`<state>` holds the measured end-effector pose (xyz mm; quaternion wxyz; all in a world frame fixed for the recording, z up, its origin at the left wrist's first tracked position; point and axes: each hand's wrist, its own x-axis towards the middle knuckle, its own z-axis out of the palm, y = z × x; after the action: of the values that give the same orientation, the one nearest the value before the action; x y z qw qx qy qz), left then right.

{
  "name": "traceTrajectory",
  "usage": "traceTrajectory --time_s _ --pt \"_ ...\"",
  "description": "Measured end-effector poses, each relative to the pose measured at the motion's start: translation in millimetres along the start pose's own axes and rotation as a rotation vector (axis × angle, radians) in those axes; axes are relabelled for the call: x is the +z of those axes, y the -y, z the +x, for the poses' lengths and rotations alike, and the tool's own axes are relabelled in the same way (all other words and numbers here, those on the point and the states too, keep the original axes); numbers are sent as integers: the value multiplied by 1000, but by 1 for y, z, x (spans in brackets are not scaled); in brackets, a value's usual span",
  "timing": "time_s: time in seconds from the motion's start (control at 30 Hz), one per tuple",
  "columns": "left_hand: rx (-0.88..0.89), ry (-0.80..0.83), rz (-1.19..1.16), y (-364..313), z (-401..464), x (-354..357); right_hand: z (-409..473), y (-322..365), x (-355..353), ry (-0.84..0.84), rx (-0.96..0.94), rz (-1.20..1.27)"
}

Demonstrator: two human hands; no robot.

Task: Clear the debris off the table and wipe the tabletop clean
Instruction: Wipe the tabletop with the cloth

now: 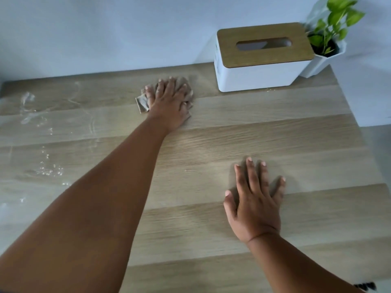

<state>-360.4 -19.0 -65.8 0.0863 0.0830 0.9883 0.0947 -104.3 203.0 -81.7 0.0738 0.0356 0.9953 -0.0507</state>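
My left hand reaches far across the wooden tabletop and presses flat on a crumpled brownish cloth, whose edges stick out to the left of the fingers. My right hand lies flat on the table nearer to me, fingers spread, holding nothing. Wet streaks and droplets shine on the left part of the tabletop. A few small crumbs lie at the front foot of the tissue box.
A white tissue box with a wooden lid stands at the back right, against the wall. A small green plant in a white pot sits just right of it. The table's right edge runs close to the pot.
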Motion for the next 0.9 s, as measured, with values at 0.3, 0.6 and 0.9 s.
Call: traceTrajectory --time_s 0.3,0.6,0.9 --pt "71 -81 -97 32 -106 14 0 0 1 -43 5 23" --pt "-215 15 18 39 -3 1 1 0 1 -4 1 6" --pt "113 -2 40 -42 -131 34 0 0 -1 -2 16 5"
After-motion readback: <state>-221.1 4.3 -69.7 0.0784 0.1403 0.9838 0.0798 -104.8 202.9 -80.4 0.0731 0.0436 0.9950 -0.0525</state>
